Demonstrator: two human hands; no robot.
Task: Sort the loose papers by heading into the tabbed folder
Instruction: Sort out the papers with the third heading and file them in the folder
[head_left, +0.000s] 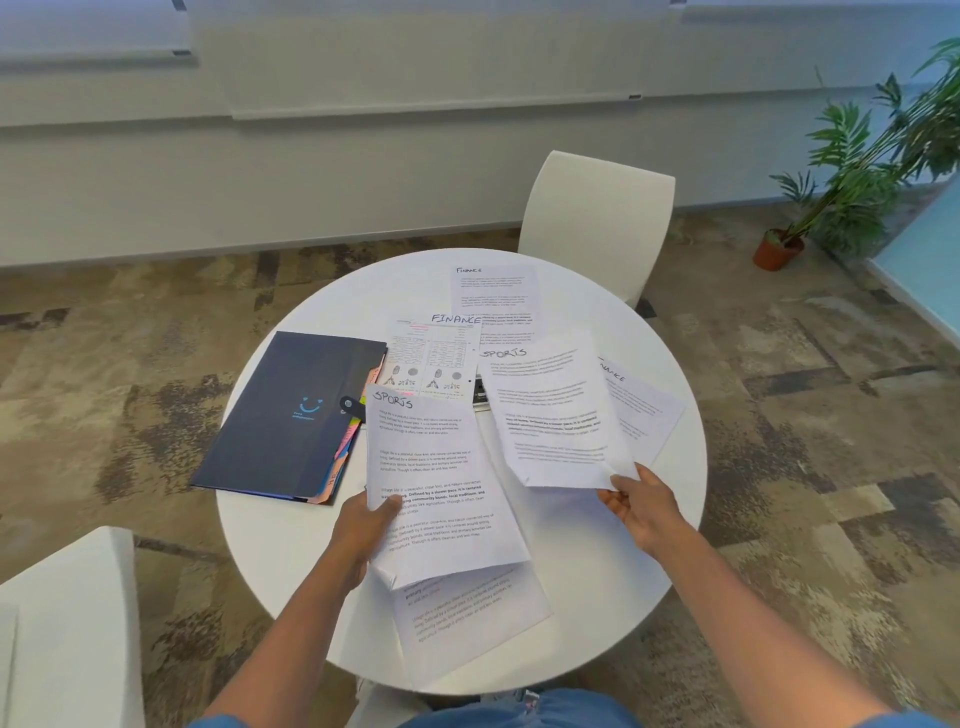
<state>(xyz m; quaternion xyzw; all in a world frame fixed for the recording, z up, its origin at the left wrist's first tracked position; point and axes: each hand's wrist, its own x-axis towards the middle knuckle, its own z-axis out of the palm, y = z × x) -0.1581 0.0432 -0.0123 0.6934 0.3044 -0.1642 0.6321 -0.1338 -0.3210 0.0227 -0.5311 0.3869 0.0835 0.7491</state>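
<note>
- Left hand (363, 525) grips a SPORTS sheet (436, 483) at its left edge, thumb on top, fingers curled under.
- Right hand (641, 501) pinches a second SPORTS sheet (553, 415) by its near right corner; sheet lifted off the table (291, 561).
- Folder (291, 415) lies closed at the left of the table, just beside the left-hand sheet. Coloured tabs (345, 447) stick out of its right edge.
- Step in hand, as judged: pairing the two SPORTS sheets.
- To do it well: lay the right sheet on the left one, headings together, square the edges, then hold the pair in one hand so the other is free to open the folder.
- Orientation: both held sheets have headings at the far end, long axes running away from the person; right sheet leans slightly left at the top.
- Folder long axis runs near-left to far-right.
- FINANCE sheets (493, 296) lie flat at the far side, not yet sorted.
</note>
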